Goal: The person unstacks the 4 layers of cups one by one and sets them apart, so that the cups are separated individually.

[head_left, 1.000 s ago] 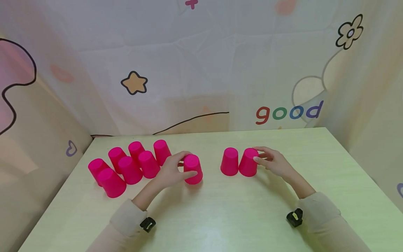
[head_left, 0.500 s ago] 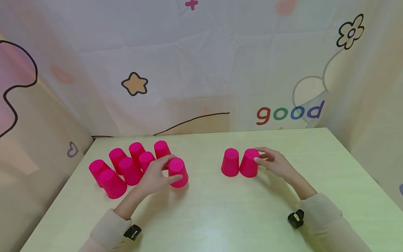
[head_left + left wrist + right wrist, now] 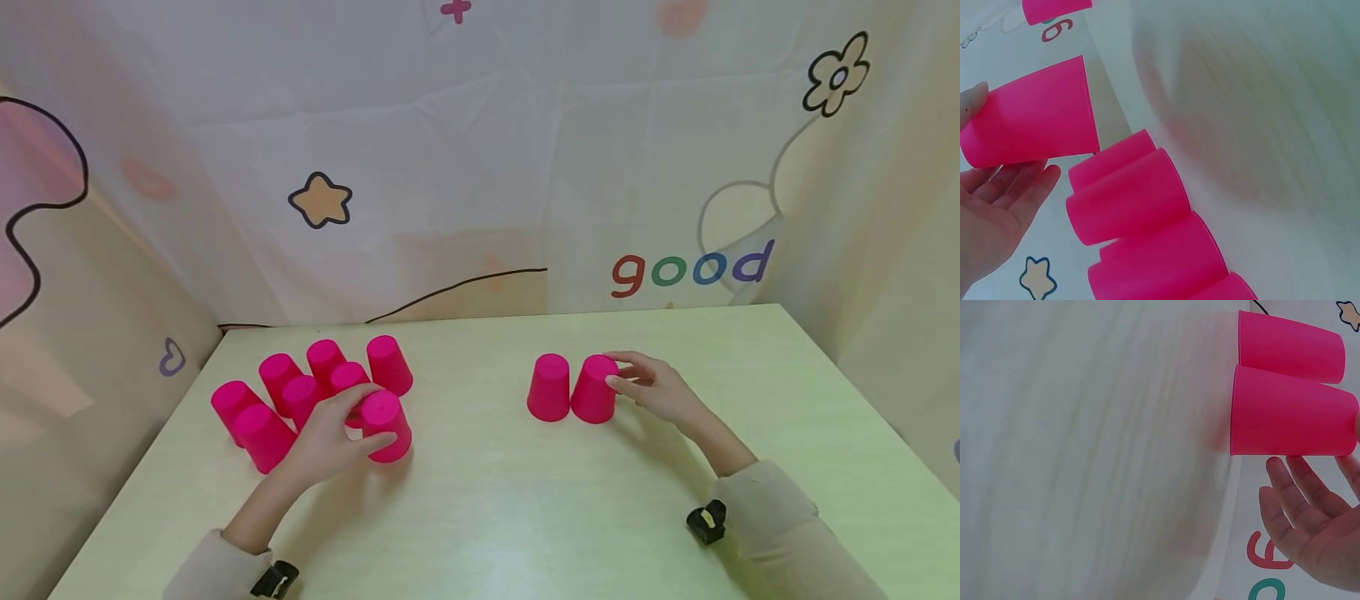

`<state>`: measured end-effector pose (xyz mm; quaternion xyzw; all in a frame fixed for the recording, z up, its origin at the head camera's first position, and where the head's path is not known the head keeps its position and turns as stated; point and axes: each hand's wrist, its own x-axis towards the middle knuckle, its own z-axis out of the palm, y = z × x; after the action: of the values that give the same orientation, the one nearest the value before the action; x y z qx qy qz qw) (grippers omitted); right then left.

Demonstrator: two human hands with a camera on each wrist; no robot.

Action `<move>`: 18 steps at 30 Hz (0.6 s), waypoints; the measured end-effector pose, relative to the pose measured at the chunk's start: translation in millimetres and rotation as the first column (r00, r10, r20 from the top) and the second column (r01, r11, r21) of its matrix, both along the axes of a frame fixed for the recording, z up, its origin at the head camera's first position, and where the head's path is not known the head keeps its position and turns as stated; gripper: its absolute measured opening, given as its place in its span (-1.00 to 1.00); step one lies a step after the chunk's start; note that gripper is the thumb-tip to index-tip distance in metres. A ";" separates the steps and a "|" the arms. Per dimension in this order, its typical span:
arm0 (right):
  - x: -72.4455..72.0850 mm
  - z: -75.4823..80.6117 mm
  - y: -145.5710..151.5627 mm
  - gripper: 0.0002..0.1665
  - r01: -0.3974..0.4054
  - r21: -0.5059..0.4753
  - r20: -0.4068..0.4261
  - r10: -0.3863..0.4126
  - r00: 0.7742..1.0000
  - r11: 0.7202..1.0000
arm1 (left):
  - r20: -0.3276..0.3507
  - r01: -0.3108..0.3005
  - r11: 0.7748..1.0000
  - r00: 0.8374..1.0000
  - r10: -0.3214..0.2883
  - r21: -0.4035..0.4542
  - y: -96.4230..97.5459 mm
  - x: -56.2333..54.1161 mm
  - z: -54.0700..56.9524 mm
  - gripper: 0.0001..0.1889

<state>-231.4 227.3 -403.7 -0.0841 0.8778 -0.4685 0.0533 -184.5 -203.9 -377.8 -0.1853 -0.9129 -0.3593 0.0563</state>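
My left hand grips a bright pink upside-down cup between thumb and fingers. In the left wrist view this pink cup appears slightly above the table. Behind and left of it stands a group of several matching cups, some partly hidden by the hand. To the right, my right hand holds the right one of two upside-down pink cups near its top. Its neighbour, another pink cup, stands close beside it. The right wrist view shows the thumb and fingertips against the held cup.
All this is on a pale wooden table. A printed curtain hangs behind the far edge and along both sides. One pink cup stands at the back right of the left group, slightly apart.
My left hand has carried its cup leftward and nearer to me, from the middle of the table to in front of the left group. The right hand and its two cups stay put.
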 end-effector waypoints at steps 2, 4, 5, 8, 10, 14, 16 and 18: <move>0.1 0.4 0.2 -0.40 -0.002 -0.001 0.001 0.002 1.000 1.000 | -0.004 -0.009 1.000 1.000 0.009 0.005 -4.9 2.4 0.0 -0.44; 0.2 1.0 0.2 -0.39 -0.003 0.000 0.003 0.003 1.000 1.000 | 0.002 -0.020 1.000 1.000 0.020 0.013 -9.9 4.9 0.2 -0.45; 0.2 1.4 -0.1 -0.39 -0.003 0.000 0.004 0.003 1.000 1.000 | 0.005 -0.025 1.000 1.000 0.025 0.016 -12.4 6.1 0.2 -0.45; 0.3 1.9 0.0 -0.37 0.000 0.004 0.010 0.000 1.000 1.000 | 0.014 -0.046 0.999 0.999 0.046 0.019 -20.5 9.6 -0.6 -0.45; 0.5 2.2 -0.2 -0.36 0.001 0.004 0.013 -0.001 1.000 1.000 | 0.017 -0.064 0.998 0.998 0.064 0.015 -25.5 11.9 -1.5 -0.44; 1.0 2.1 -0.4 -0.37 0.002 -0.002 0.018 -0.002 1.000 1.000 | 0.014 -0.098 0.995 0.995 0.098 -0.002 -34.3 15.5 -3.9 -0.43; 1.0 1.8 -0.4 -0.37 0.001 -0.001 0.015 -0.001 1.000 1.000 | 0.009 -0.114 0.993 0.993 0.114 -0.010 -38.3 17.5 -4.7 -0.44; 1.0 1.4 -0.5 -0.37 -0.001 -0.001 0.010 0.001 1.000 1.000 | 0.008 -0.127 0.992 0.992 0.127 -0.010 -42.1 19.4 -5.1 -0.45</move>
<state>-230.4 226.8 -402.3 -0.0821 0.8773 -0.4694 0.0577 -165.1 -246.0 -382.9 -0.1256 -0.9248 -0.3514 0.0742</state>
